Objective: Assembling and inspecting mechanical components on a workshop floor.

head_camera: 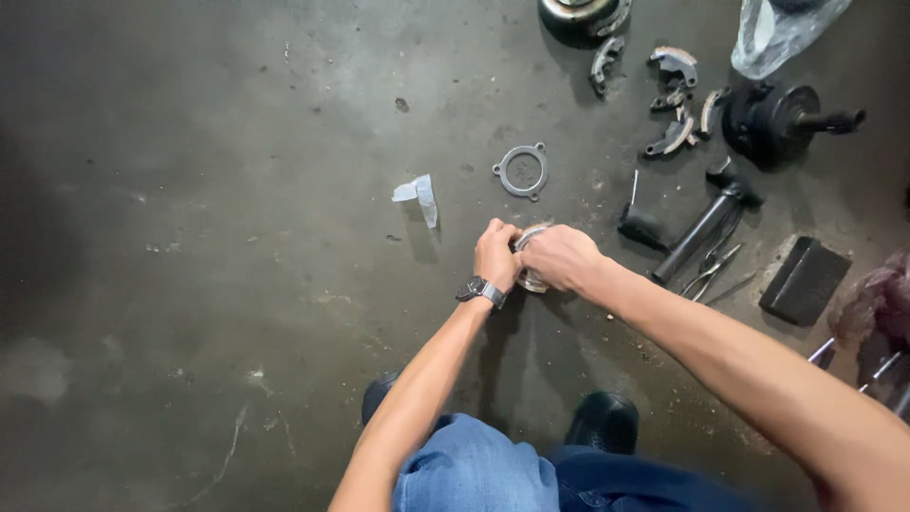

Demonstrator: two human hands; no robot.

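Both my hands meet over a round silver metal part (pixel 529 278) resting low on the dark concrete floor. My left hand (pixel 496 254), with a dark wristwatch, grips its left side. My right hand (pixel 561 258) is closed over its top and right side, hiding most of it. A flat grey ring gasket with small lugs (pixel 520 171) lies on the floor just beyond my hands.
A scrap of white paper (pixel 418 194) lies to the left. Curved metal shoes (pixel 675 104), a black hub with a shaft (pixel 779 121), a black tube (pixel 700 232), pliers (pixel 713 269), a black block (pixel 804 280) and a clear plastic bag (pixel 777 33) lie at the right. My dark shoes (pixel 603 422) are below.
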